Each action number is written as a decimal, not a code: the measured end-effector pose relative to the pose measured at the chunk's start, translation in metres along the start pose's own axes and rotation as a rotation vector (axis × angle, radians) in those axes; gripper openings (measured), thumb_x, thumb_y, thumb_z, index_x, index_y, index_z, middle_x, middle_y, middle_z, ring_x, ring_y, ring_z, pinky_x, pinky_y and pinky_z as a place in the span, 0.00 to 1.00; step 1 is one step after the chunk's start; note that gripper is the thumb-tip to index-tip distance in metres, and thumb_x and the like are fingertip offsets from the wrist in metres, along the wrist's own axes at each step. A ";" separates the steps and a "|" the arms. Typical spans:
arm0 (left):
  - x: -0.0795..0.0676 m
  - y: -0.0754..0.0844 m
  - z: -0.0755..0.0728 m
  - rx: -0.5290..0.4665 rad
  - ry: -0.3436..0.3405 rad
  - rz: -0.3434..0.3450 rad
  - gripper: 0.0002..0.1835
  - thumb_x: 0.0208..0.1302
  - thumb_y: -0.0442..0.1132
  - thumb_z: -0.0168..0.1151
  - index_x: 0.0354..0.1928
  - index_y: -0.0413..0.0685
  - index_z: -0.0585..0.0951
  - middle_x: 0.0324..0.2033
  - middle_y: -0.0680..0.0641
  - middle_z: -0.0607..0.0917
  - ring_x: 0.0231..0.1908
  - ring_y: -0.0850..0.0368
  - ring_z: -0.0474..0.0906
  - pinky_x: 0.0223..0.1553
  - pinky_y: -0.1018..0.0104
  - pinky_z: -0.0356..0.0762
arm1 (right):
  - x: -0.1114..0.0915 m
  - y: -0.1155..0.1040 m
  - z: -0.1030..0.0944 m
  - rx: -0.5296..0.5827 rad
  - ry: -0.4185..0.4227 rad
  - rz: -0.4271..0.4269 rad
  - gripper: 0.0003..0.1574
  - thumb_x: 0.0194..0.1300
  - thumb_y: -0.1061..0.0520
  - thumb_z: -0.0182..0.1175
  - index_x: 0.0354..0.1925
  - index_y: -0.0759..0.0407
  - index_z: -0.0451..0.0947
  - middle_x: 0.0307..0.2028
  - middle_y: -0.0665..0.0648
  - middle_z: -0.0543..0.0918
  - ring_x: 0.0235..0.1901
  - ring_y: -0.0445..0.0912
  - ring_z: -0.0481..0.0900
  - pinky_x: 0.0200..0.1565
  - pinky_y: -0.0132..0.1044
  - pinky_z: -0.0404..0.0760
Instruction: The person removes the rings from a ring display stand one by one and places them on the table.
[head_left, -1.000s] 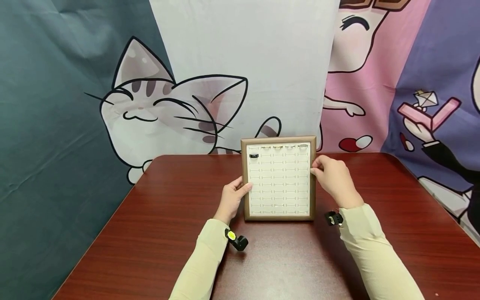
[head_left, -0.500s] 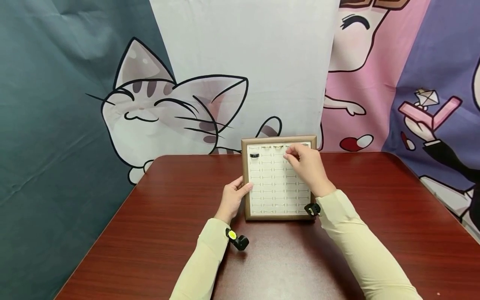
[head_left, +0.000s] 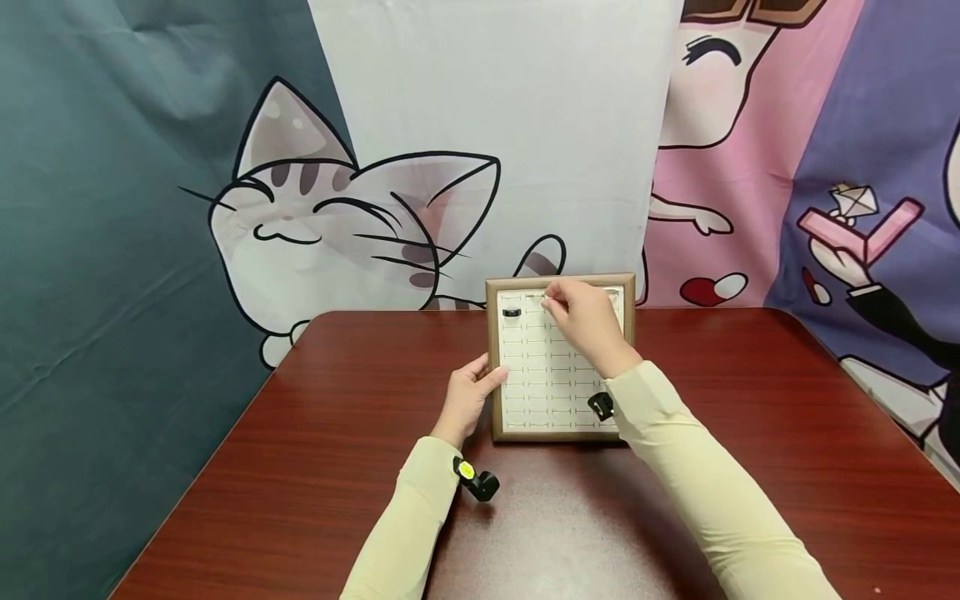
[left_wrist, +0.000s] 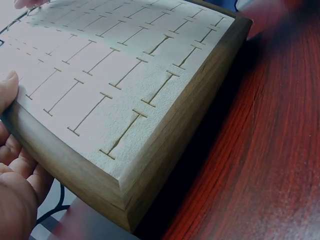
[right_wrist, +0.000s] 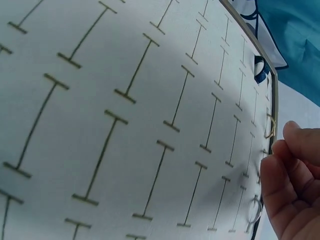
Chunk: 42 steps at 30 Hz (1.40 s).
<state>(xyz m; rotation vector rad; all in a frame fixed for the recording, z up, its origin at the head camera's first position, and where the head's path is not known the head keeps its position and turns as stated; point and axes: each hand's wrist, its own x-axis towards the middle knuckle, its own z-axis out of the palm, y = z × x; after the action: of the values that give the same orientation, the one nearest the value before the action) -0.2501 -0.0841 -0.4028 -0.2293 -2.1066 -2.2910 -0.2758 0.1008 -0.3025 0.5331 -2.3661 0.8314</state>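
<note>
A wood-framed ring display board [head_left: 536, 375] stands upright on the table, its pale pad cut with rows of slots. Along its left side my left hand [head_left: 465, 400] grips the frame, thumb in front and fingers behind. My right hand [head_left: 588, 321] is at the top row, thumb and fingertips close together; whether they pinch a ring is hidden. Beside those fingertips in the right wrist view sits a gold ring [right_wrist: 270, 126] in its slot. A silver ring [right_wrist: 254, 212] sits below them in that view. A black ring [head_left: 512, 313] is in the second row at left.
The dark red-brown table [head_left: 337, 433] spreads around the board. Behind it hangs a cartoon-printed cloth backdrop [head_left: 570, 142]. A small black camera [head_left: 480, 483] is strapped to the left wrist, another camera [head_left: 602, 406] to the right.
My right hand has left the board's right edge and moved left along the top row, covering part of it. My left hand keeps its grip on the frame.
</note>
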 end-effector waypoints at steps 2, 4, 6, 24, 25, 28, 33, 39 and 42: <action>0.000 0.000 0.000 -0.007 -0.004 0.003 0.25 0.60 0.31 0.60 0.59 0.30 0.70 0.48 0.33 0.79 0.36 0.67 0.77 0.40 0.74 0.76 | 0.002 -0.001 0.002 -0.014 -0.001 -0.005 0.05 0.60 0.61 0.62 0.34 0.64 0.78 0.34 0.61 0.85 0.33 0.52 0.81 0.38 0.44 0.79; 0.000 0.000 0.000 -0.014 -0.009 0.005 0.24 0.60 0.30 0.60 0.59 0.30 0.70 0.48 0.33 0.79 0.36 0.67 0.77 0.40 0.74 0.77 | 0.003 -0.002 0.004 -0.034 -0.001 -0.016 0.06 0.60 0.61 0.61 0.34 0.64 0.78 0.33 0.62 0.84 0.33 0.52 0.81 0.38 0.43 0.79; 0.000 0.000 0.000 -0.017 -0.014 0.006 0.24 0.60 0.30 0.60 0.59 0.30 0.70 0.48 0.33 0.80 0.36 0.67 0.78 0.39 0.73 0.77 | 0.004 -0.003 0.005 -0.056 0.002 -0.023 0.06 0.60 0.61 0.62 0.34 0.65 0.78 0.32 0.62 0.84 0.32 0.52 0.81 0.37 0.43 0.79; 0.002 -0.003 -0.001 0.000 -0.008 0.010 0.24 0.60 0.31 0.60 0.59 0.31 0.71 0.48 0.32 0.79 0.36 0.67 0.78 0.40 0.73 0.77 | 0.010 -0.014 0.009 -0.224 -0.053 -0.020 0.04 0.60 0.64 0.59 0.33 0.66 0.78 0.29 0.62 0.83 0.30 0.55 0.81 0.34 0.45 0.79; 0.002 -0.003 -0.001 0.003 -0.009 0.013 0.24 0.60 0.31 0.60 0.59 0.30 0.71 0.48 0.32 0.79 0.36 0.67 0.78 0.40 0.73 0.77 | 0.010 -0.015 0.009 -0.230 -0.055 -0.018 0.04 0.60 0.64 0.59 0.33 0.66 0.78 0.29 0.61 0.83 0.29 0.55 0.80 0.34 0.45 0.79; 0.003 -0.003 -0.001 0.009 -0.007 0.018 0.24 0.60 0.31 0.61 0.58 0.30 0.71 0.48 0.32 0.80 0.36 0.68 0.78 0.40 0.73 0.77 | 0.012 -0.016 0.009 -0.247 -0.065 -0.010 0.04 0.60 0.64 0.59 0.32 0.66 0.78 0.28 0.61 0.83 0.28 0.55 0.80 0.33 0.45 0.79; 0.003 -0.004 -0.001 0.011 -0.005 0.020 0.24 0.60 0.31 0.61 0.59 0.30 0.71 0.49 0.32 0.79 0.37 0.67 0.77 0.41 0.73 0.76 | 0.013 -0.018 0.009 -0.291 -0.089 -0.006 0.04 0.60 0.64 0.57 0.32 0.66 0.78 0.27 0.60 0.83 0.27 0.54 0.81 0.30 0.45 0.79; 0.003 -0.003 -0.001 -0.007 -0.003 0.012 0.24 0.60 0.30 0.60 0.59 0.30 0.70 0.49 0.31 0.78 0.37 0.68 0.77 0.41 0.73 0.76 | 0.014 -0.020 0.009 -0.301 -0.088 -0.030 0.04 0.60 0.66 0.56 0.31 0.65 0.78 0.25 0.60 0.82 0.26 0.54 0.80 0.29 0.44 0.79; 0.002 -0.002 -0.001 -0.008 -0.003 0.006 0.25 0.60 0.30 0.60 0.59 0.30 0.70 0.49 0.31 0.78 0.36 0.68 0.78 0.40 0.73 0.77 | 0.013 -0.019 0.009 -0.298 -0.083 -0.033 0.03 0.60 0.66 0.57 0.30 0.64 0.77 0.25 0.59 0.82 0.26 0.54 0.80 0.29 0.44 0.79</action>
<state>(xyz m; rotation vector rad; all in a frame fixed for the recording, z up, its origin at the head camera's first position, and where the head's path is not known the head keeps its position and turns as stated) -0.2526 -0.0845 -0.4046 -0.2391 -2.0954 -2.2973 -0.2789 0.0786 -0.2917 0.4882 -2.4899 0.4374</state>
